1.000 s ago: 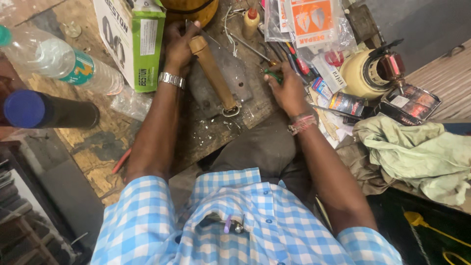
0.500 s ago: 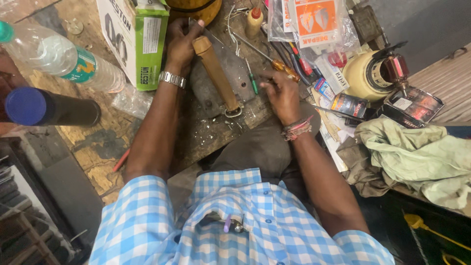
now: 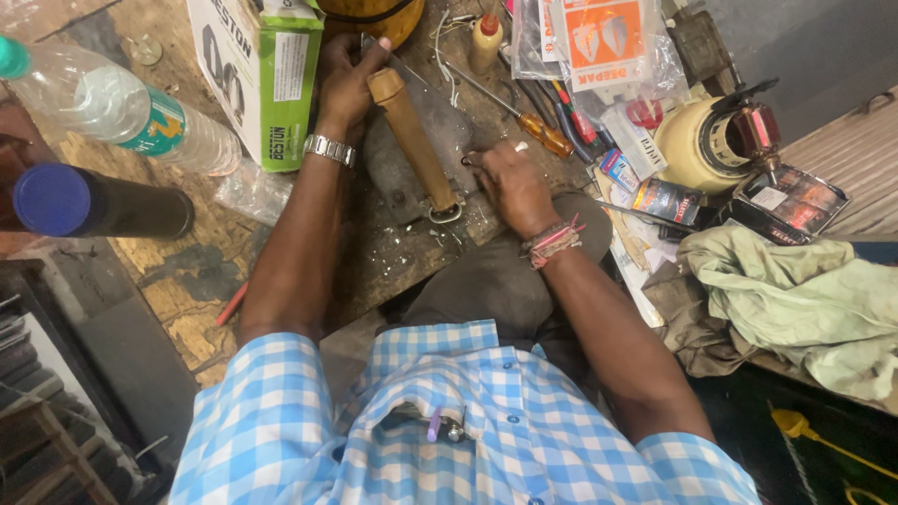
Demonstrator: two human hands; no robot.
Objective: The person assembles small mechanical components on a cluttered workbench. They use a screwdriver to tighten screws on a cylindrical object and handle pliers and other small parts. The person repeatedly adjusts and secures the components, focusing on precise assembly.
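While the left hand [image 3: 348, 86] is wrapped shut around the top of that tan wooden handle [image 3: 412, 140], pinning it against the dark metal slab [image 3: 440, 122] underneath, the right hand [image 3: 513, 187] sits just beside the handle's lower end, fingers curled tight on something small and dark, can't tell what exactly. Going left to right: out past the left hand there's a clear plastic water bottle [image 3: 112, 108] and a black cylinder with a blue cap [image 3: 94, 204], then a green and white cardboard box [image 3: 267, 75] touching the left wrist side. The handle is smooth and round with a metal ring at the bottom. Past the right hand lies an orange-handled screwdriver [image 3: 524, 117], a cream-coloured motor armature with copper winding [image 3: 716, 140], and a crumpled pale green rag [image 3: 804, 299]. My take on doing this well: keep the left grip firm so the round handle doesn't roll on the slab, and work the small part close to that ring with short controlled moves. The wooden bench [image 3: 187, 281] is rough, chipped and gritty.
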